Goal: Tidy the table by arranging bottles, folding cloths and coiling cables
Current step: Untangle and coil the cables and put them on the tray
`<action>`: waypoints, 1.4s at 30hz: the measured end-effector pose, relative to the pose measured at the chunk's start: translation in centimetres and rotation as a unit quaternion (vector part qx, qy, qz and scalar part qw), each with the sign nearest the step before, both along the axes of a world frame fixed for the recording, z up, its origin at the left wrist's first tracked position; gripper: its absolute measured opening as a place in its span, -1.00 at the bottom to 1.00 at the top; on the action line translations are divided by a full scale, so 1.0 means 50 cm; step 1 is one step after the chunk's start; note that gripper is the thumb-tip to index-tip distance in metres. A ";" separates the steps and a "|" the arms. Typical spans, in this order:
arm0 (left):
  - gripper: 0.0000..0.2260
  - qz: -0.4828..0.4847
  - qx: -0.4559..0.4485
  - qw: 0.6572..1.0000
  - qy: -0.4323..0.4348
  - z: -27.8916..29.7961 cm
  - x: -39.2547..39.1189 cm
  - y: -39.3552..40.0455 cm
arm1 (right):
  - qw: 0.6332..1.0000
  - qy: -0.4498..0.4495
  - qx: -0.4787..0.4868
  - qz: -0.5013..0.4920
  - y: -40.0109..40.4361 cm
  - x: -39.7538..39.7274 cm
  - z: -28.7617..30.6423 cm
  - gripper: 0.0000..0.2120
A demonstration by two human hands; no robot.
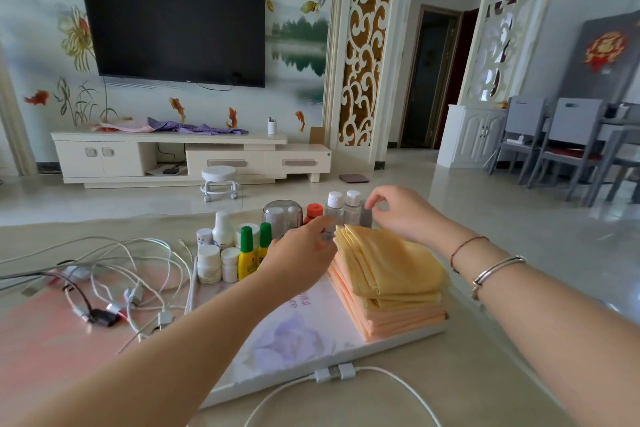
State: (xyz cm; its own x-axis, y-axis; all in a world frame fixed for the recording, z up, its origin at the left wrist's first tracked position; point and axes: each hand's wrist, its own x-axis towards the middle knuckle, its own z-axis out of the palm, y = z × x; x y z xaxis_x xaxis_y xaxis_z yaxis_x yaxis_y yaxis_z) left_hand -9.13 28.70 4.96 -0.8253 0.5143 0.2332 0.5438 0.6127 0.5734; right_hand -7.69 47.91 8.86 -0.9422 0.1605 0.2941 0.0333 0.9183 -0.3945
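Several small bottles (221, 253) stand in a cluster at the far middle of the table: white ones, two yellow ones with green caps (246, 258), a red-capped one (314, 211) and two clear ones with white caps (335, 204). My left hand (301, 253) reaches into the cluster and pinches a small clear bottle (327, 234) between thumb and fingers. My right hand (398, 215) hovers with curled fingers at a grey bottle (365, 217); whether it grips the bottle is unclear. A stack of folded yellow and orange cloths (388, 274) lies under my right wrist. Tangled white and black cables (114, 281) sprawl at the left.
A pink and white floral mat (294, 340) covers the table. A white cable with two plugs (334, 374) lies near the front edge. A clear domed container (282, 215) stands behind the bottles. Beyond the table are a small stool (219, 180), a TV cabinet and grey chairs.
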 end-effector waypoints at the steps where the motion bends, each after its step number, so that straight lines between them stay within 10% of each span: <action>1: -0.64 0.007 0.003 1.000 0.006 0.003 0.003 -0.015 | 1.000 0.007 0.010 0.016 -0.023 0.012 0.003 -0.81; 15: -0.76 0.117 0.041 0.992 -0.028 -0.105 0.154 -0.516 | 0.975 -0.075 0.021 0.207 -0.468 0.197 -0.094 -0.85; 28: -0.86 0.114 -0.107 0.982 0.101 -0.177 0.226 -0.602 | 0.939 -0.202 0.151 0.234 -0.559 0.235 -0.147 -0.86; 32: -0.79 0.183 -0.198 0.955 0.124 -0.163 0.221 -0.644 | 0.954 -0.161 -0.160 0.194 -0.591 0.211 -0.138 -0.93; 35: -0.82 0.234 -0.214 0.944 0.092 -0.164 0.206 -0.678 | 0.872 -0.158 -0.436 0.159 -0.632 0.187 -0.140 -0.86; 42: -0.51 0.214 0.150 0.950 -0.171 -0.105 0.183 -0.708 | 0.729 -0.157 -0.640 0.185 -0.736 0.130 -0.179 -0.80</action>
